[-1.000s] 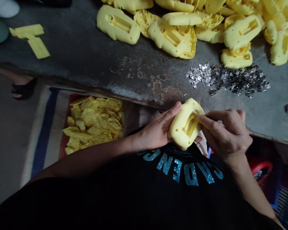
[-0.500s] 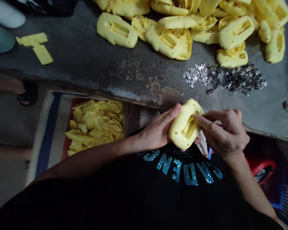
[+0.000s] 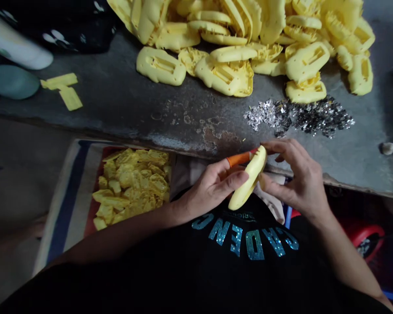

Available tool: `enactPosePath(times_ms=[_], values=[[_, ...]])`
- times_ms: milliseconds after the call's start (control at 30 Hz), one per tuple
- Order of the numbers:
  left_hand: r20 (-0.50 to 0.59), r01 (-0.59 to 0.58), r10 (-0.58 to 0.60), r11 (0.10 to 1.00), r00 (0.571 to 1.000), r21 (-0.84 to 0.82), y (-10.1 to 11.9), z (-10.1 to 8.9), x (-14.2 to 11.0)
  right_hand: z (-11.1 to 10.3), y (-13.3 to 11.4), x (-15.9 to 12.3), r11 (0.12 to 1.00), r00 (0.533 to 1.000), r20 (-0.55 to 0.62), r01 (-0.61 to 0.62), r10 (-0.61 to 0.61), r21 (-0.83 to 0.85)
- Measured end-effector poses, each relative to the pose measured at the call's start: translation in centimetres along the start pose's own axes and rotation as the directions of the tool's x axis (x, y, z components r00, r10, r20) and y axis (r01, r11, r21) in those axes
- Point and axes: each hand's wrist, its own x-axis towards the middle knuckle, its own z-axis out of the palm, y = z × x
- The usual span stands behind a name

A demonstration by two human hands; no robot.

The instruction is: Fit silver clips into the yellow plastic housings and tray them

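Held shell: a pale yellow, rounded plastic shell (image 3: pixel 249 179) is held up between the two sets of fingers, off the dark grey surface (image 3: pixel 118 104) and near its edge.
Shell's long axis: slanted, the upper end pointed up and toward the right fingers, the lower end down toward the black shirt (image 3: pixel 183 279); a narrow side is seen, so the broad faces are hardly shown.
Left hand (image 3: pixel 212 185): the shell is gripped, with the thumb laid along its left side and the index, covered by an orange finger sleeve (image 3: pixel 238 159), set near the upper end.
Right hand (image 3: pixel 298 179): the fingers are bent, the foremost tips at the shell's upper end and the thumb beside its right side; whether anything is pinched cannot be told.
Nearer hand: the firmer hold is had by the left; the right is placed just beside or touching.
Silvery metal pieces (image 3: pixel 301 114): heaped beyond the right fingers.
Other yellow plastic shells (image 3: pixel 216 72): piled farther off, beyond both sets of fingers.
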Motion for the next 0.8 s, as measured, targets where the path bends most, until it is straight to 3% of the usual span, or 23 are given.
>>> enactPosePath(times_ms=[167,333,400,467,567,667,733,800], values=[[-0.037,0.016,-0.007,0.970,0.999,0.244,0.4,-1.4,-1.0,2.0,-0.2,-1.1,0.999,0.982,-0.187,-0.010,0.000,-0.051],[-0.075,-0.079,0.100,0.967,0.992,0.242,0.1,-1.5,-0.4,2.4,0.5,-1.0,0.996,0.978,-0.209,-0.003,-0.016,-0.092],[-0.116,-0.062,0.086,0.979,0.990,0.194,0.0,-1.6,-0.2,2.4,0.5,-0.9,0.994,0.978,-0.206,-0.008,-0.015,-0.109],[-0.120,0.009,0.000,0.997,0.993,0.074,0.0,-1.9,0.0,2.4,0.2,-0.8,0.991,0.977,-0.210,-0.003,-0.025,-0.132],[0.058,0.168,-0.159,0.961,0.986,-0.220,0.4,-2.6,0.7,1.9,-0.3,-1.0,0.992,0.990,-0.144,-0.005,-0.013,-0.126],[0.252,0.297,-0.213,0.880,0.944,-0.369,1.0,-2.9,1.7,0.7,1.0,-1.0,0.998,0.998,-0.020,-0.056,0.055,-0.022],[0.225,0.280,-0.201,0.868,0.953,-0.410,1.4,-2.8,2.4,-0.4,3.3,-0.6,0.992,0.994,-0.064,-0.097,0.092,-0.077],[0.128,0.202,-0.162,0.883,0.978,-0.423,1.9,-2.5,2.9,-1.4,6.1,0.3,0.949,0.980,-0.183,-0.132,0.081,-0.286]])
